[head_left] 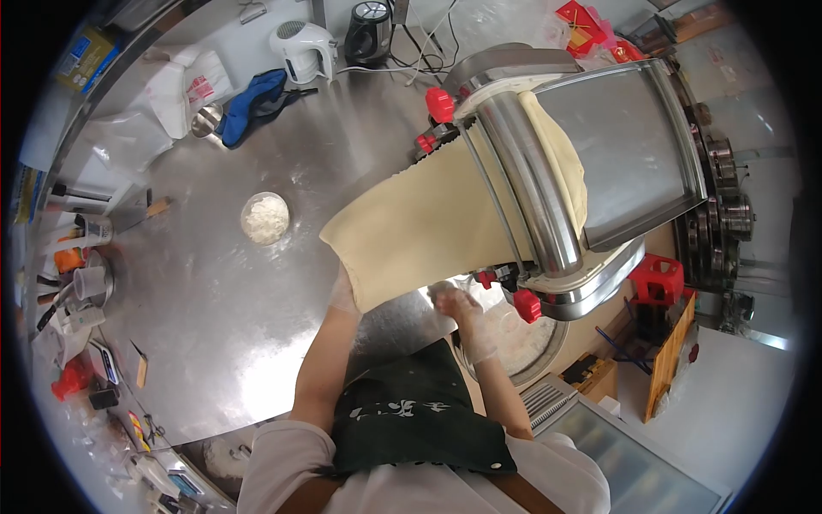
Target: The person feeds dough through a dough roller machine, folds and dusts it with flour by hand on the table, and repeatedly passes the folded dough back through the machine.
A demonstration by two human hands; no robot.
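A wide pale dough sheet (419,218) comes out of the steel rollers of a dough machine (531,184) with red knobs. More dough lies on the far side of the roller. My left hand (344,293), in a clear glove, is at the sheet's near left corner, its fingers hidden under the dough. Below the sheet's near edge, beside the machine's lower red knobs, is my right hand (456,305), also gloved. Its fingers are blurred, and I cannot make out whether they hold anything. A bowl of white flour (265,218) stands left of the sheet.
The steel table (205,300) bears a blue cloth (253,107), a metal scoop (206,122) and a white mixer (304,51) at the back. Tools and cups line the left edge. A large flour basin (518,343) sits right of my right hand, near a red stool (658,278).
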